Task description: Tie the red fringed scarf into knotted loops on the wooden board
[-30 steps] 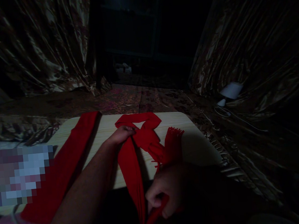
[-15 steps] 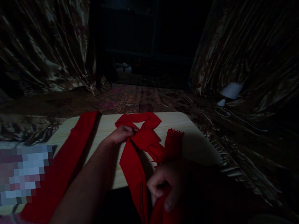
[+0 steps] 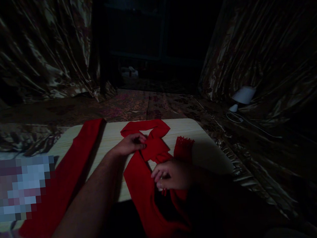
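**Knotting a red scarf: loop made, knot still loose**

Tying looks partly done. Scarf [image 3: 148,161] lies on the light wooden board [image 3: 206,148], its far part already turned into a loop with a small triangular gap showing board through it. Below the loop the two tails cross at a bunched knot. Left hand [image 3: 130,144] sits at that knot, fingers closed in a pinch on the cloth just beside the crossing. Right hand [image 3: 172,174] is nearer the body, fingers curled around the right tail just below the knot; exact grip is hard to read in the dim light. Fringed end [image 3: 184,146] lies on the board right of the knot, near the right hand. Both tails hang off the near edge of the board into shadow.

Judged left: knot looks slack and lopsided, so snugging and straightening the tails seem still to do.

A second scarf [image 3: 69,180] lies flat along the left of the board, untouched, well apart from both hands.
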Motion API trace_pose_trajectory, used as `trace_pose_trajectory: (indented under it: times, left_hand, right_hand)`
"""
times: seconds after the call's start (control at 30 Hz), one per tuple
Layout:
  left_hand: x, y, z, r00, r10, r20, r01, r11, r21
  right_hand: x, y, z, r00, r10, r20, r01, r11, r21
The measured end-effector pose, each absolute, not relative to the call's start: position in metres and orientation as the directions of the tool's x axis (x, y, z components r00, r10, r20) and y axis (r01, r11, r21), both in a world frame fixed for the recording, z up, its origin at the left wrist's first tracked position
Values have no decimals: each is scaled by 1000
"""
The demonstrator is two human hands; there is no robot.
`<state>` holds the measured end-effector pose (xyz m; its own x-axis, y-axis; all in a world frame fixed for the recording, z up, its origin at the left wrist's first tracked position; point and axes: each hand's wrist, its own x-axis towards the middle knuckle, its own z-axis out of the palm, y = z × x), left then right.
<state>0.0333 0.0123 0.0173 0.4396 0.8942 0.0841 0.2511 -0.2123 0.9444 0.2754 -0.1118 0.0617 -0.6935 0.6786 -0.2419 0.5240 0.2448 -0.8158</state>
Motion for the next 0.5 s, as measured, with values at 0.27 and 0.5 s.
trace_pose_trajectory:
  times: [0.27,0.5]
  left_hand:
    - [36,5,33,310,950,-15,593,-182,784]
    - [22,11,34,363,925,-111,506,-96,857]
  right_hand:
    - [279,-104,48,-501,855,132,828,518,-214]
    - [277,-110,48,-566,822,61,820,569,-63]
